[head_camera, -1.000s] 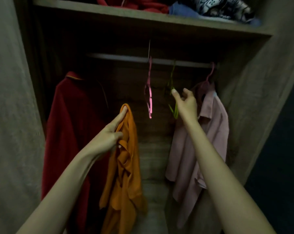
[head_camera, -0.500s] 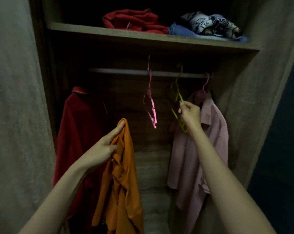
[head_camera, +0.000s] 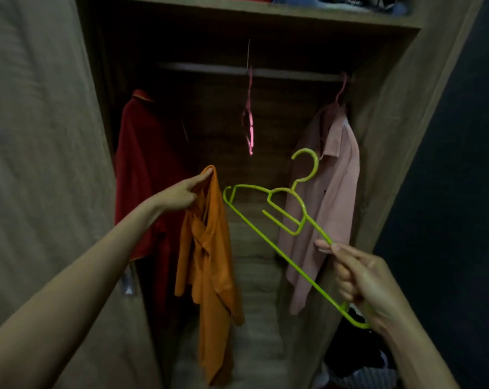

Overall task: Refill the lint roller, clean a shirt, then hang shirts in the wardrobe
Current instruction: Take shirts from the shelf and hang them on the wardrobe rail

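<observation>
An orange shirt dangles in front of the open wardrobe, held up at its top by my left hand. My right hand grips one shoulder end of a lime green hanger, which is off the rail and tilted, its hook pointing up. The hanger's free end is close to the right of the orange shirt without touching it. The metal rail runs across the wardrobe above both hands.
On the rail hang a red shirt at the left, an empty pink hanger in the middle and a pale pink shirt at the right. A shelf with folded clothes sits above. Dark clothes lie at the bottom right.
My right hand has taken the green hanger off the rail and brought it down and toward me. My left hand still holds the orange shirt up.
</observation>
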The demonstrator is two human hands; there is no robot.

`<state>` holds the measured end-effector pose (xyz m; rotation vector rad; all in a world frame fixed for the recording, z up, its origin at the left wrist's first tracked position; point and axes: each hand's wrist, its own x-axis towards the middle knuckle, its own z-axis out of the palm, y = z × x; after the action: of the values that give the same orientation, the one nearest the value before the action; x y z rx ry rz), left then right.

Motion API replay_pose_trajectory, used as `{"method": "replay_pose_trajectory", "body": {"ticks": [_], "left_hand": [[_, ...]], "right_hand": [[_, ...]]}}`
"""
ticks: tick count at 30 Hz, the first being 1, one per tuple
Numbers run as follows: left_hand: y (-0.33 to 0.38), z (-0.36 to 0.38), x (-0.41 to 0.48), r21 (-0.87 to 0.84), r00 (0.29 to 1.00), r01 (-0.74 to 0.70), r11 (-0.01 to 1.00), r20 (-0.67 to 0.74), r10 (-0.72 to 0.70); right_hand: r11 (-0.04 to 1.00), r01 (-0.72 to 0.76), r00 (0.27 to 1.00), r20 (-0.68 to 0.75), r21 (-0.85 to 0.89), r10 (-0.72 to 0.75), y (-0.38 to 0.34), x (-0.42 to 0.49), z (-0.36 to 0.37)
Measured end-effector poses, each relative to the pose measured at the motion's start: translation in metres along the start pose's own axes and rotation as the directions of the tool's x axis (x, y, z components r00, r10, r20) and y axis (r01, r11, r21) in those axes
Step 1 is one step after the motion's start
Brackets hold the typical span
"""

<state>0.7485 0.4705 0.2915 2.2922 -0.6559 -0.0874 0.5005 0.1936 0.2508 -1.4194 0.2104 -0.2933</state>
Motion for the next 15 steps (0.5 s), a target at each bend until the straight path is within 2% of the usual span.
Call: {"method": "replay_pose_trajectory", "body": {"ticks": [5,9,12,15], "left_hand": [[0.008,0.000,-0.015,0.187,0.998,0.060,0.980,-0.028,-0.056],[0.012,-0.006,-0.026,0.215,0.993,0.093,0.972,-0.088,-0.076],[0.022,-0.010,-0.034,0.267,0.996,0.077,0.961,-0.053,-0.065],[0.044,-0.004,-0.044,0.268,1.000,-0.009,0.964,0.030,0.001]], "right_hand": [[1.000,-0.009,0.997,0.076,0.022,0.007,-0.009,-0.041,-0.011],[0.997,0.005,0.994,0.107,0.073,-0.013,-0.014,-0.060,-0.015],[0.998,0.001,0.991,0.133,0.071,-0.010,-0.011,-0.067,-0.008],[0.999,0.010,0.989,0.148,0.051,-0.017,-0.004,-0.063,0.004]]}}
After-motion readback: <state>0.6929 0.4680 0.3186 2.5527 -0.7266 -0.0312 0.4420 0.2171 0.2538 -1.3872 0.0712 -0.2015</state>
